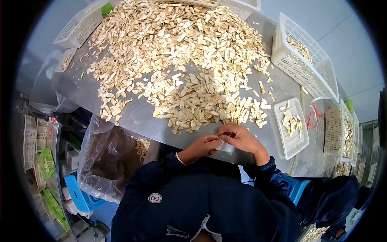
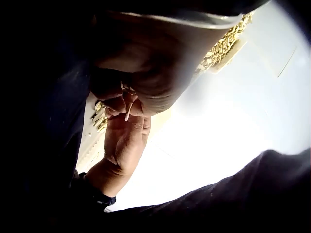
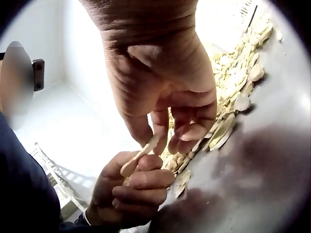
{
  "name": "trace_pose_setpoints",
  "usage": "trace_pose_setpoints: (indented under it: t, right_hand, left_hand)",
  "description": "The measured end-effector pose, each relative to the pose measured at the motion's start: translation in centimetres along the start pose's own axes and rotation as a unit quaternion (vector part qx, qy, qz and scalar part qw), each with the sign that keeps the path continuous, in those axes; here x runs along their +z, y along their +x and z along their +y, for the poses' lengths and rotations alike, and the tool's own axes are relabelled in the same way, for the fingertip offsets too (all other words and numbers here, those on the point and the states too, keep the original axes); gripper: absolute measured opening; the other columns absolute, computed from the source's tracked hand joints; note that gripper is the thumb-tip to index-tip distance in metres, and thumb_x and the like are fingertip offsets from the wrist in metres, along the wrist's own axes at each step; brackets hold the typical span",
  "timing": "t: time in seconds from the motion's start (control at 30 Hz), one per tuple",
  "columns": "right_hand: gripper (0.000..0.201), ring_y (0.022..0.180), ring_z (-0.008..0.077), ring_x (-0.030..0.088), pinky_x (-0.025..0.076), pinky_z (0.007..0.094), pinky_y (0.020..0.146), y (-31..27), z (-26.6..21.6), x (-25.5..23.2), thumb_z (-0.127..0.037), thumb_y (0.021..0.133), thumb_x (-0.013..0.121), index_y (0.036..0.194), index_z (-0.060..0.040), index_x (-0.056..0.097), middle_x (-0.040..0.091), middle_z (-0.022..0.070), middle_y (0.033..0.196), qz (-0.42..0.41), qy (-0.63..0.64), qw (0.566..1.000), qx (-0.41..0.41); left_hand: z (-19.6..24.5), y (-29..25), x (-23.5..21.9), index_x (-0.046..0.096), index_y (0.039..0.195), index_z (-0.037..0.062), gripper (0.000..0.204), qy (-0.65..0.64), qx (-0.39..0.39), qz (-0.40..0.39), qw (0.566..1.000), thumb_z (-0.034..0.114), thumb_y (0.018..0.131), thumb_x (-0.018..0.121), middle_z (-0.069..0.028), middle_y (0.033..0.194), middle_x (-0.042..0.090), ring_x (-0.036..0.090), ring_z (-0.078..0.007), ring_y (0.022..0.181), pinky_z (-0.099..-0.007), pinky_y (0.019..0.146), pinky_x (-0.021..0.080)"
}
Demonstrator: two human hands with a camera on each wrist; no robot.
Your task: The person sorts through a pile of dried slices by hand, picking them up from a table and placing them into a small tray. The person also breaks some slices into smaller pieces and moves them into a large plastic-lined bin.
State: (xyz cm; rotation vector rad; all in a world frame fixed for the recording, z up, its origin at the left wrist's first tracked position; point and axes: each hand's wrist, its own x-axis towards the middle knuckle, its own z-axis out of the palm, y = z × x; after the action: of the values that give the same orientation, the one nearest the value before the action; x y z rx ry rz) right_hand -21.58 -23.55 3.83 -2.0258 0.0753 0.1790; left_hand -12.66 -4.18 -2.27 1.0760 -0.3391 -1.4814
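Near the front edge of the metal table [image 1: 141, 129], my hands meet over a pale, oblong slice [image 3: 138, 158]. My left hand [image 1: 200, 147] pinches its lower end between thumb and curled fingers. At the upper end, the thumb and a finger of my right hand [image 1: 244, 139] grip it too. In the left wrist view the slice [image 2: 128, 110] shows edge-on between the fingertips, most of it hidden in shadow. Just beyond my hands lies a heap of similar slices [image 1: 197, 101], which runs into a much larger pile [image 1: 177, 44] at the back.
On the right lies a shallow white tray [image 1: 296, 148] with some slices. Behind it stands a white slotted basket [image 1: 300, 72], with another basket [image 1: 333, 129] at far right. Below the table's left edge is a bin lined with clear plastic [image 1: 94, 161], beside a blue stool [image 1: 76, 193].
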Motion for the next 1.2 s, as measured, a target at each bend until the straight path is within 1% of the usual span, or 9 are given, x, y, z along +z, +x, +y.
trace_pose_setpoints:
  t: [0.13,0.23,0.33,0.47,0.67,0.93,1.0,1.1,1.2]
  right_hand:
    - [0.009,0.085,0.018,0.062,0.049,0.03,0.075,0.0,1.0,0.2,-0.005,0.092,0.064,0.1,-0.0012,0.068,0.064,0.0065,0.094,0.017,0.047,0.999,0.017]
    - [0.008,0.079,0.0181,0.061,0.049,0.0307,0.07,0.3,1.0,-0.1,-0.004,0.091,0.065,0.099,-0.0021,0.067,0.063,0.0063,0.089,0.177,-0.026,0.984,0.019]
    - [0.008,0.075,0.0192,0.061,0.05,0.0317,0.066,0.1,1.3,-0.7,-0.003,0.09,0.064,0.098,-0.0041,0.068,0.063,0.0073,0.086,0.239,-0.12,0.964,0.01]
    - [0.014,0.082,0.0335,0.066,0.053,0.0406,0.071,-0.8,2.2,-0.2,-0.006,0.087,0.066,0.1,-0.0063,0.069,0.065,0.0134,0.09,0.133,-0.253,0.958,0.008]
    - [0.017,0.092,0.0335,0.064,0.053,0.0433,0.076,-0.5,2.0,1.0,-0.007,0.083,0.067,0.099,-0.0084,0.069,0.063,0.0115,0.091,0.189,-0.315,0.93,-0.01]
    - [0.012,0.084,0.0348,0.061,0.05,0.0439,0.071,-0.2,3.2,0.3,-0.009,0.08,0.071,0.088,-0.0069,0.063,0.06,0.0134,0.084,0.195,-0.28,0.94,0.02]
    - [0.011,0.08,0.0354,0.061,0.049,0.044,0.068,0.1,3.2,0.2,-0.01,0.08,0.071,0.085,-0.0068,0.062,0.059,0.0142,0.079,0.212,-0.265,0.94,0.009]
    - [0.016,0.062,0.0355,0.056,0.046,0.0427,0.059,0.1,3.4,0.5,-0.016,0.085,0.071,0.086,-0.0038,0.061,0.06,0.016,0.07,0.24,-0.203,0.947,0.057]
    - [0.014,0.058,0.017,0.051,0.041,0.0349,0.054,1.0,2.6,0.1,-0.012,0.089,0.066,0.09,0.0017,0.061,0.053,0.0124,0.064,0.204,-0.18,0.957,0.102]
  left_hand:
    - [0.0,0.0,-0.1,0.06,0.087,0.0097,0.023,0.011,-0.001,0.0,1.0,0.029,0.1,0.06,0.0055,0.069,0.049,0.043,-0.0036,0.057,-0.0213,0.051,0.031]
    - [0.1,-0.1,-0.1,0.06,0.087,0.0098,0.021,-0.008,-0.005,-0.006,1.0,0.027,0.099,0.06,0.0052,0.069,0.048,0.042,-0.0035,0.057,-0.0211,0.051,0.03]
    - [0.3,-0.7,-0.8,0.06,0.09,0.0088,0.017,-0.048,0.017,-0.042,0.998,0.024,0.098,0.059,0.0046,0.069,0.048,0.041,-0.0033,0.058,-0.0205,0.05,0.029]
    - [0.0,-1.4,-1.8,0.059,0.096,0.0082,0.015,-0.051,0.04,-0.085,0.994,0.023,0.098,0.058,0.0032,0.071,0.049,0.04,-0.0037,0.058,-0.0196,0.05,0.028]
    - [-0.2,-1.2,-1.9,0.057,0.099,0.0085,0.018,-0.092,0.061,-0.067,0.992,0.026,0.101,0.055,-0.0013,0.085,0.055,0.043,-0.0056,0.06,-0.0196,0.049,0.031]
    - [0.2,-1.1,-2.6,0.058,0.095,0.0078,0.019,-0.194,0.011,-0.041,0.98,0.027,0.098,0.057,-0.0039,0.09,0.058,0.05,-0.009,0.065,-0.0206,0.05,0.036]
    - [-2.4,0.6,-3.1,0.06,0.104,0.0073,0.022,0.037,0.141,-0.044,0.988,0.029,0.099,0.057,-0.0034,0.091,0.059,0.053,-0.0114,0.07,-0.0223,0.053,0.039]
    - [-1.9,0.2,-3.6,0.062,0.111,0.0068,0.03,0.188,0.207,-0.064,0.958,0.03,0.093,0.064,-0.0002,0.096,0.059,0.054,-0.0116,0.077,-0.023,0.065,0.043]
    - [-3.1,1.2,-4.1,0.062,0.102,0.0076,0.016,0.187,0.307,-0.112,0.927,0.022,0.096,0.059,-0.0019,0.091,0.06,0.049,-0.0097,0.065,-0.0264,0.053,0.039]
